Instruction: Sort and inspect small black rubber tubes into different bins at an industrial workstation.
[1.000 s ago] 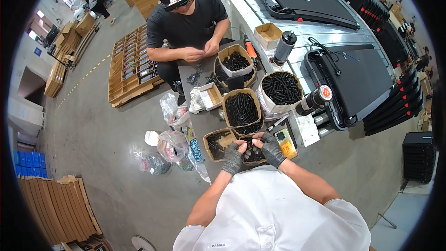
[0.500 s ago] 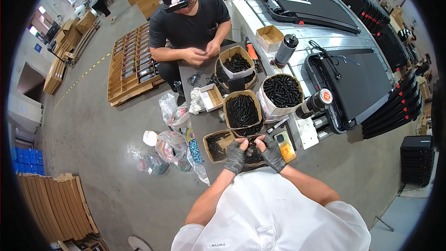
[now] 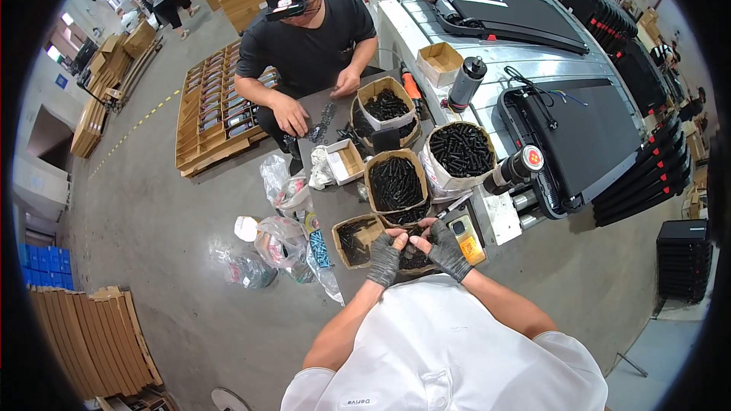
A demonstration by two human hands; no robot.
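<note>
Both hands, in grey fingerless gloves, meet over a box of small black parts (image 3: 415, 259) at the near end of the grey table. The fingertips of my left hand (image 3: 387, 256) are pinched together, close to those of my right hand (image 3: 446, 251), which are also closed. Whatever lies between them is too small and dark to make out. Beside my left hand stands an open carton (image 3: 355, 241) with a few slim black pieces. Just beyond is a fuller carton of black parts (image 3: 397, 183). A phone (image 3: 467, 240) lies right of my right hand.
Across the table a co-worker (image 3: 308, 46) sits near loose dark rings (image 3: 321, 123). More boxes of black cylinders (image 3: 461, 149) stand at the right, beside a roller conveyor carrying black panels (image 3: 575, 137). Plastic bags (image 3: 282, 242) with blue screws (image 3: 320, 248) sit at the table's left edge.
My hands stay over the near box, with the right fingers shifted slightly. Across the table, the co-worker's hands have parted, one lowering toward the loose rings.
</note>
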